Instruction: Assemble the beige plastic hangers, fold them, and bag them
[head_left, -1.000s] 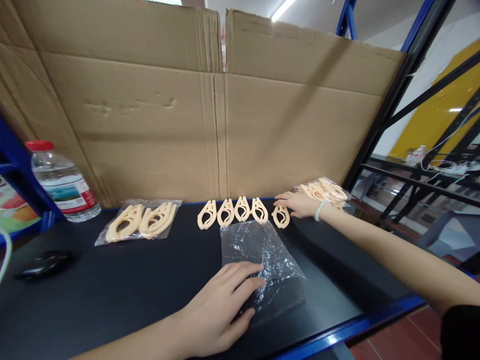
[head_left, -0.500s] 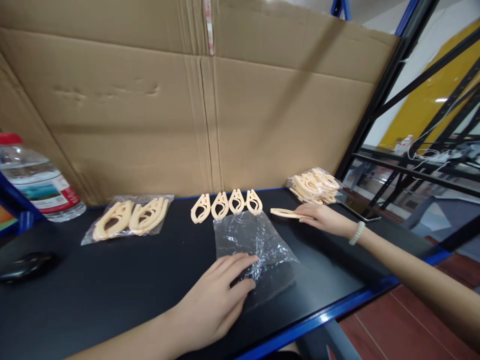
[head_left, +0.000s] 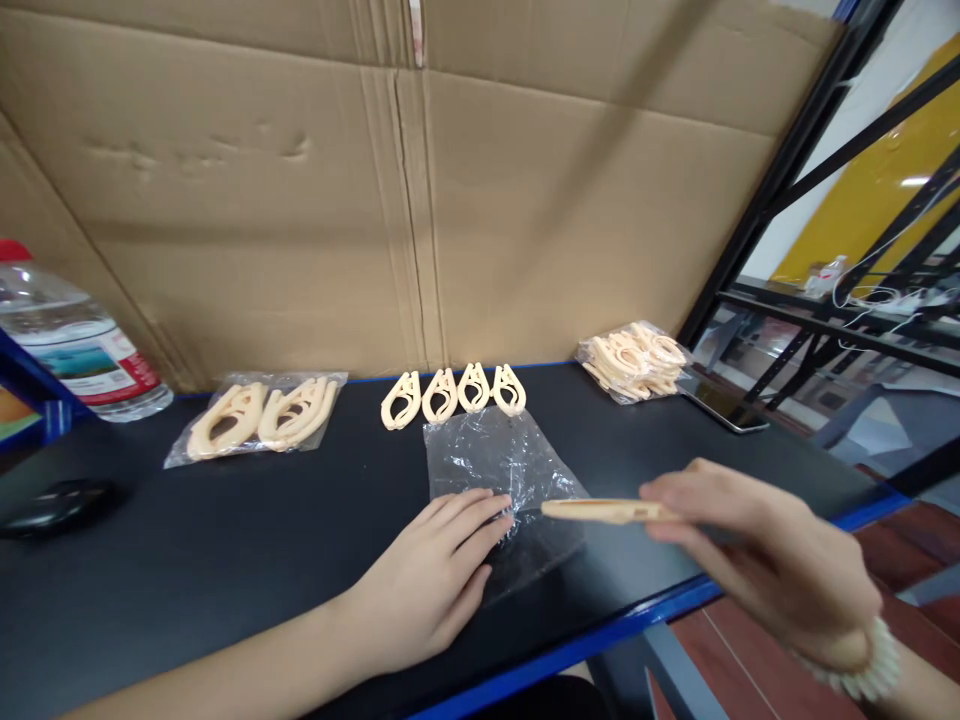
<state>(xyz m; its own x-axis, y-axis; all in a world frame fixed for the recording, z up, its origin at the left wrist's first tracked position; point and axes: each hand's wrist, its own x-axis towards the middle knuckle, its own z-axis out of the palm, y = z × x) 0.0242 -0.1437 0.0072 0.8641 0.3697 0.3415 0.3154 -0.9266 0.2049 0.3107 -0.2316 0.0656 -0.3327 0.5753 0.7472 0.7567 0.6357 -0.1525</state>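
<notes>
My right hand (head_left: 757,550) pinches one end of a beige folding hanger (head_left: 600,511), seen edge-on and raised at the right of a clear plastic bag (head_left: 487,455). Flat on the bag's near part rests my left hand (head_left: 442,575), fingers stretched out and holding nothing. Behind the bag, several folded beige hangers stand in a row along the back of the table, among them a leftmost hanger (head_left: 400,402) and a rightmost hanger (head_left: 509,391). The bag's far edge lies just in front of the row.
Bagged hangers (head_left: 259,415) lie at the left, and another bagged pile (head_left: 634,360) sits at the back right beside a phone (head_left: 724,402). A water bottle (head_left: 90,355) and a black mouse (head_left: 60,505) are at far left. Cardboard (head_left: 300,200) walls the back of the black table (head_left: 247,550).
My right hand has come nearer and to the right with the hanger, away from the back of the table. My left hand stays on the bag. The view has tilted slightly down.
</notes>
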